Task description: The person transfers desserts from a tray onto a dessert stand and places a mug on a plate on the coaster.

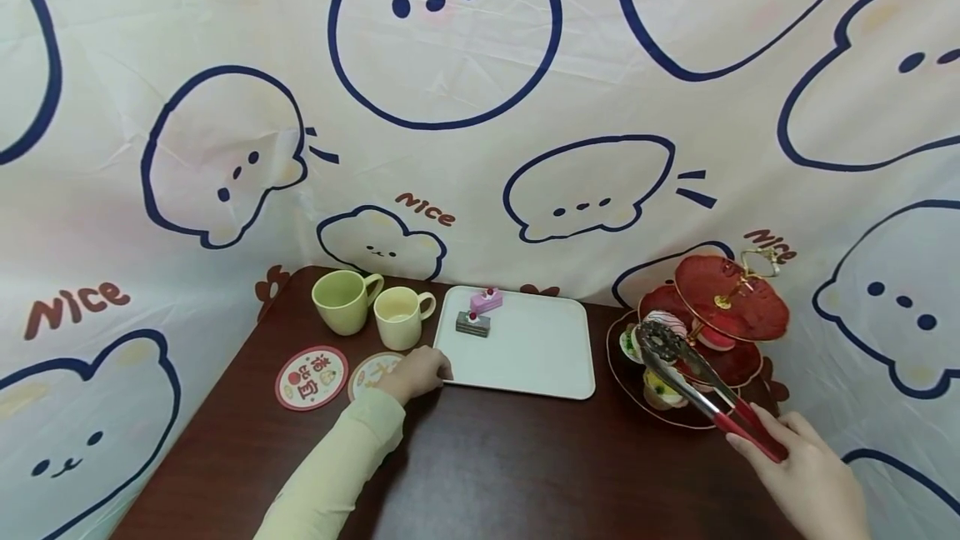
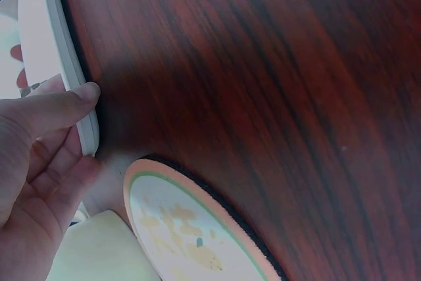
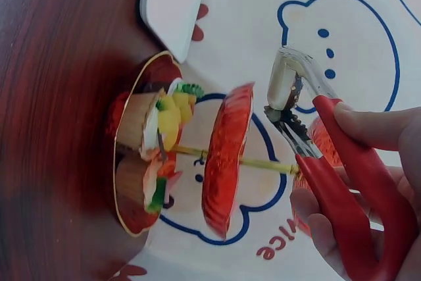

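At the near left corner of the white tray (image 1: pixel 525 352), my left hand (image 1: pixel 416 373) pinches the rim, thumb on one side and fingers underneath in the left wrist view. A pink toy cake slice (image 1: pixel 487 302) and a dark grey layered one (image 1: pixel 472 325) lie on the tray's left part. My right hand (image 1: pixel 813 473) grips red-handled metal tongs (image 3: pixel 348 195). Between the tong tips is a dark brown, round piece of toy food (image 3: pixel 296 93). The tongs reach over the left side of a red tiered stand (image 1: pixel 731 302), which carries cupcakes (image 1: pixel 662 390) and other sweets.
Left of the tray stand a green mug (image 1: pixel 341 302) and a cream mug (image 1: pixel 399 319). Two round coasters lie in front, one red-rimmed (image 1: pixel 311 377), the other (image 2: pixel 197 235) beside my left hand. A patterned cloth (image 1: pixel 480 173) hangs behind the dark wooden table (image 1: pixel 525 457).
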`<state>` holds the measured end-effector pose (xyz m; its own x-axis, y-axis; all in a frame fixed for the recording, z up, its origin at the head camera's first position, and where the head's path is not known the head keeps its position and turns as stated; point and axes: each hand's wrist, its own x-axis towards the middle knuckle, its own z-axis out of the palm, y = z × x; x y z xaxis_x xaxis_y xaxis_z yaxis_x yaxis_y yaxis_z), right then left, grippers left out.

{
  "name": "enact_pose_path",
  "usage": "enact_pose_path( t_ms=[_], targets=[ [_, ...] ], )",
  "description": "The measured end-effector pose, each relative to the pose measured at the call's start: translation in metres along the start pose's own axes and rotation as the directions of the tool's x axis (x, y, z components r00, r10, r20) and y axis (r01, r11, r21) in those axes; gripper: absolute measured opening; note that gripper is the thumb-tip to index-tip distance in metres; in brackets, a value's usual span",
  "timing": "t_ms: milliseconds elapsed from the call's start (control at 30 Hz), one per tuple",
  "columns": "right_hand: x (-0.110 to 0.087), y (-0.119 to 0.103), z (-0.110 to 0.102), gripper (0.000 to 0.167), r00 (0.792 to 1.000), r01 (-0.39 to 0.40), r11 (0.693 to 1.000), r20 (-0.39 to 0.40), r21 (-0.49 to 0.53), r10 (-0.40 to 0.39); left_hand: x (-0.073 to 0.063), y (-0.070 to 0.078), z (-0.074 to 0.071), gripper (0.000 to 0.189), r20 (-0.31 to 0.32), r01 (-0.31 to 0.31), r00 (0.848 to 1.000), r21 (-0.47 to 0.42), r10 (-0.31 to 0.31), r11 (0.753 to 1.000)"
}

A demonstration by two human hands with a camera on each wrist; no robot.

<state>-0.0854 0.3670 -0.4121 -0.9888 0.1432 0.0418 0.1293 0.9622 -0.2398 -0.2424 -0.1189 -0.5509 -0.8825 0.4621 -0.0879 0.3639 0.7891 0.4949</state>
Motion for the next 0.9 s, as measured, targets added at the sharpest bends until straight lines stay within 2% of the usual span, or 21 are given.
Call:
enact_pose_path(
  t_ms=[167, 467, 733, 900],
  targets=[
    [-0.002, 0.008, -0.006, 0.083, 0.998, -0.055, 0.998, 0.022, -0.014, 0.055, 0.001, -0.001, 0.002, 0.016, -0.009, -0.004, 1.000, 0.012, 0.004, 1.000],
    [-0.004, 0.029, -0.010, 0.072, 0.996, -0.060, 0.998, -0.072, -0.026, 0.058, 0.001, 0.000, 0.002, 0.016, -0.018, -0.009, 1.000, 0.020, 0.009, 1.000],
    [0.003, 0.043, -0.013, 0.081, 0.994, -0.113, 0.993, 0.002, -0.027, 0.113, 0.000, -0.002, 0.001, 0.016, -0.009, -0.020, 1.000, 0.006, 0.020, 1.000],
    [0.006, 0.045, -0.020, 0.080, 0.988, -0.145, 0.988, 0.045, -0.044, 0.147, 0.001, -0.001, 0.001, 0.017, -0.007, -0.018, 1.000, 0.009, 0.018, 1.000]
  ],
)
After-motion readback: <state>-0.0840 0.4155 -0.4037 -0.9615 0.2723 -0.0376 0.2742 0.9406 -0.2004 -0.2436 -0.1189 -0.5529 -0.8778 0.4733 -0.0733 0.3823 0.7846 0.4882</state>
